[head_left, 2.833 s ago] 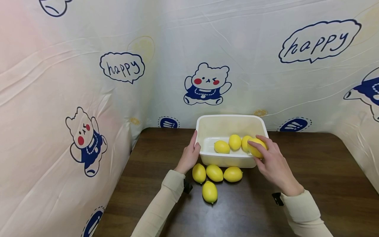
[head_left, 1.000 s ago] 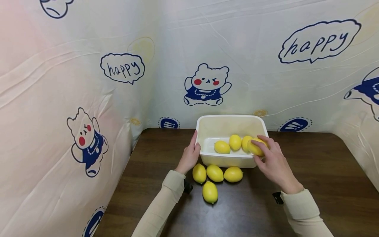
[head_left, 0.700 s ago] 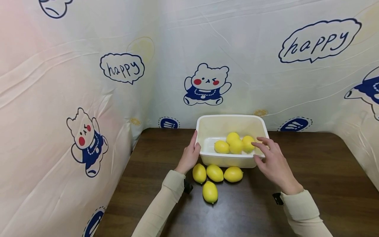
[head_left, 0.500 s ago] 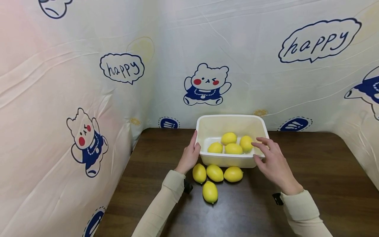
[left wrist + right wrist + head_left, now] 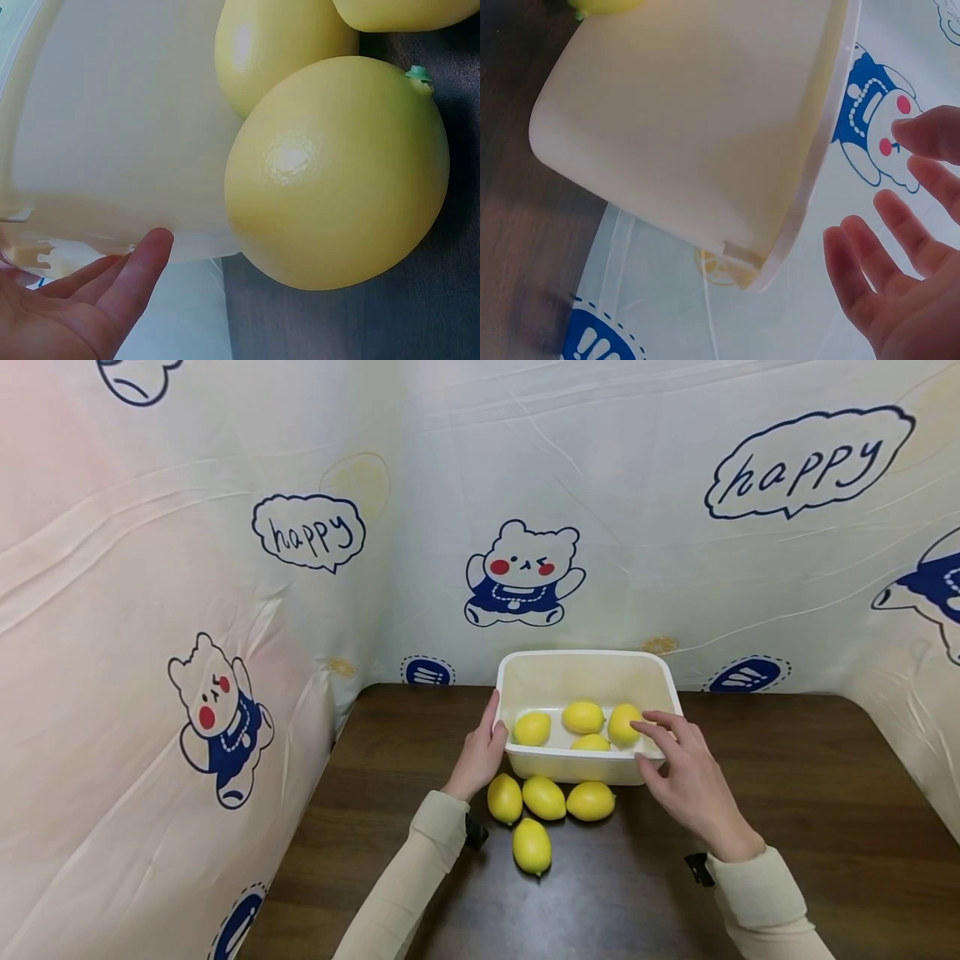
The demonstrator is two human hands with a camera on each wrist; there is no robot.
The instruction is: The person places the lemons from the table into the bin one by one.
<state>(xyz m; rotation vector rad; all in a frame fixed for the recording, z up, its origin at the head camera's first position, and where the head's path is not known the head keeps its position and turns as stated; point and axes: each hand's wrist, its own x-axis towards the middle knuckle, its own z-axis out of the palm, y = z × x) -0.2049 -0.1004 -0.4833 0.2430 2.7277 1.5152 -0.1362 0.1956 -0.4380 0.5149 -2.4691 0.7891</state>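
A white plastic bin [image 5: 573, 768] stands at the back of the brown table, with several yellow lemons [image 5: 583, 717] inside. My left hand [image 5: 477, 758] holds the bin's left side, thumb at the rim and fingers along the outer wall. In the left wrist view, one finger [image 5: 146, 274] lies extended on that wall. Over the near right corner of the bin is my right hand [image 5: 693, 781], its fingers spread and holding nothing. Its fingertips overlap the rightmost lemon [image 5: 621, 727] in the head view. The right wrist view shows spread fingers [image 5: 911, 236] beside the rim.
In front of the bin, several lemons lie on the table [image 5: 600, 893]: a row of three, with the middle lemon [image 5: 543, 798] close to the front wall, and a single lemon [image 5: 532, 847] nearer me. A printed cloth [image 5: 637, 527] hangs behind and at the sides.
My right hand has let go of a lemon, which dropped into the bin. The lemons inside rolled and spread apart. The right hand moved slightly left; the left hand stayed put.
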